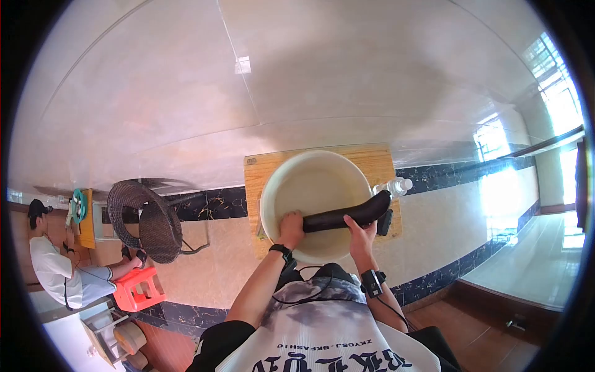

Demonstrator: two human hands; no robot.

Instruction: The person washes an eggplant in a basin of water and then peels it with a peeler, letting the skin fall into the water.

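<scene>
- The left hand gripped one end of the dark eggplant; the right hand gripped it nearer the other.
- The eggplant was over the basin, which stood on the bench.

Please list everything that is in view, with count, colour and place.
Eggplant: one, dark purple, above basin
Basin: one, cream, on wooden table
Wooden table: one, light brown, centre
Bottle: one, clear, right of basin
Object: one, black, beside basin, unclear
Wicker chair: one, dark brown, left
Stool: one, red, far left
Other person: one, white top, far left
Wall plate: one, white, wall
Left hand, right hand: bare, on eggplant
</scene>
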